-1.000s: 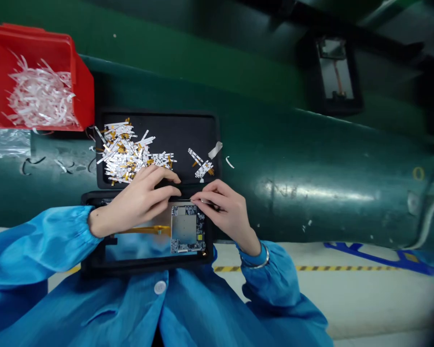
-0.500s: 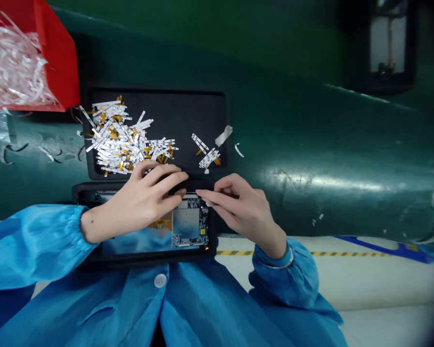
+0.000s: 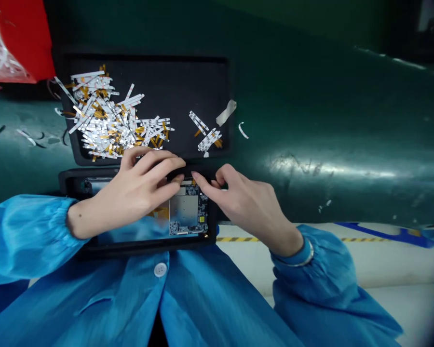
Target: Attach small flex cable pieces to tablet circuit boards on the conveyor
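Observation:
In front of me a flat electronic device with a green-blue circuit board (image 3: 203, 212) and a shiny metal shield (image 3: 185, 208) lies in a black tray (image 3: 137, 249). My left hand (image 3: 141, 185) arches over the device, fingers apart, its thumb touching the board's upper edge. From the other side, my right hand (image 3: 244, 202) reaches in with its index finger stretched to that same edge and the other fingers curled. A small pale strip (image 3: 188, 182) shows between the left thumb and right index finger. The right thumb is hidden.
Behind the device stands a second black tray (image 3: 184, 72) with a heap of white and amber flex strips (image 3: 104, 115) and a few apart at its right. A red bin (image 3: 25, 38) of clear scraps is at the upper left. White scraps (image 3: 243, 130) dot the green table (image 3: 311, 144).
My right hand has gone from a pinch to an outstretched index finger at the board's upper edge. My left hand keeps nearly the same pose. The whole view has shifted slightly.

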Action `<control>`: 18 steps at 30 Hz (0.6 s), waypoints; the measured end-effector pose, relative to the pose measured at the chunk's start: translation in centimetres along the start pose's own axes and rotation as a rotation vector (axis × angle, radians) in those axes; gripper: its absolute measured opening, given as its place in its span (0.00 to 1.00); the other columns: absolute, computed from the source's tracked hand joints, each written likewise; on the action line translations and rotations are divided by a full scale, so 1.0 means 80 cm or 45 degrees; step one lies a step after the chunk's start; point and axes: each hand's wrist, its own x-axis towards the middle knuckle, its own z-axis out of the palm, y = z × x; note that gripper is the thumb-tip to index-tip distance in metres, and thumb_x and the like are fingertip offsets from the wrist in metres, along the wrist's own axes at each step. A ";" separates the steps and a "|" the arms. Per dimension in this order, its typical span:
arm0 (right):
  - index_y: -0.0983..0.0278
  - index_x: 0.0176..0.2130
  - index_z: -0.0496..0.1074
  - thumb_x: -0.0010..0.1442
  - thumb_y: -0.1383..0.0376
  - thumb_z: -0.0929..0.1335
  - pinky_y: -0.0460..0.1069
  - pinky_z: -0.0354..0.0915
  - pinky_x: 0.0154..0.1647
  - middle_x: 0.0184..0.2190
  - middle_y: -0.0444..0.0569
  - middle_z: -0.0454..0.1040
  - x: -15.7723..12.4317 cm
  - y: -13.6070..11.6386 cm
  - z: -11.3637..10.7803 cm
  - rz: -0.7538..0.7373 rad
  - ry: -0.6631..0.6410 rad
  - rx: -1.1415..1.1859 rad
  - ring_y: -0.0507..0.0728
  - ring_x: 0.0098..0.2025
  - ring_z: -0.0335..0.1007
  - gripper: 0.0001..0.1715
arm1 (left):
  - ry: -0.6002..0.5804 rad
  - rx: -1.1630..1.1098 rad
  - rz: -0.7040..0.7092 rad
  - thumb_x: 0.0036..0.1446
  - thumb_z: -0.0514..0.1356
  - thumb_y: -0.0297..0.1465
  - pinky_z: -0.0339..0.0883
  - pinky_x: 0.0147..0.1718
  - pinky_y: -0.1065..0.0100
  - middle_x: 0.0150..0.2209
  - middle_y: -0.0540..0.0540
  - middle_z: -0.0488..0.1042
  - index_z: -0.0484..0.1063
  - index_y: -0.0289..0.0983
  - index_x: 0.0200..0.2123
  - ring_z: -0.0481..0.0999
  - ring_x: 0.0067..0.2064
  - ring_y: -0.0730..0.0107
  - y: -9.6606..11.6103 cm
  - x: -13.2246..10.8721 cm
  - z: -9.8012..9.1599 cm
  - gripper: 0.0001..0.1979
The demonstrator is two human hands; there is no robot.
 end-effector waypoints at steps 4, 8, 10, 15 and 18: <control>0.66 0.56 0.74 0.70 0.72 0.61 0.47 0.57 0.21 0.37 0.51 0.66 -0.006 0.010 -0.004 0.114 0.080 0.445 0.53 0.30 0.63 0.19 | -0.064 -0.088 -0.099 0.70 0.53 0.28 0.60 0.50 0.50 0.57 0.37 0.71 0.72 0.35 0.50 0.69 0.58 0.50 0.000 -0.002 -0.004 0.10; 0.55 0.46 0.79 0.68 0.68 0.69 0.51 0.68 0.32 0.40 0.49 0.69 -0.008 0.019 -0.021 0.350 0.411 1.014 0.55 0.37 0.68 0.11 | -0.047 -0.177 -0.125 0.70 0.52 0.28 0.60 0.51 0.49 0.57 0.35 0.70 0.70 0.34 0.55 0.69 0.58 0.48 0.004 0.004 -0.001 0.14; 0.52 0.39 0.79 0.68 0.63 0.69 0.52 0.68 0.30 0.35 0.48 0.68 -0.006 0.020 -0.022 0.490 0.542 1.150 0.57 0.37 0.70 0.08 | -0.048 -0.145 -0.066 0.70 0.53 0.28 0.60 0.51 0.50 0.57 0.35 0.70 0.68 0.34 0.58 0.69 0.58 0.49 0.006 0.007 0.004 0.15; 0.57 0.34 0.68 0.72 0.51 0.63 0.48 0.59 0.12 0.28 0.44 0.68 0.010 0.021 0.010 0.803 0.463 1.584 0.51 0.20 0.64 0.18 | -0.060 0.062 0.030 0.70 0.53 0.25 0.61 0.54 0.52 0.57 0.39 0.72 0.68 0.36 0.58 0.70 0.59 0.54 0.009 0.008 0.009 0.15; 0.56 0.40 0.62 0.67 0.53 0.70 0.47 0.70 0.16 0.32 0.41 0.72 0.017 0.022 0.025 0.751 0.339 1.804 0.52 0.23 0.72 0.14 | -0.071 0.092 0.042 0.70 0.53 0.24 0.63 0.54 0.51 0.57 0.38 0.73 0.68 0.34 0.58 0.71 0.59 0.53 0.011 0.006 0.007 0.16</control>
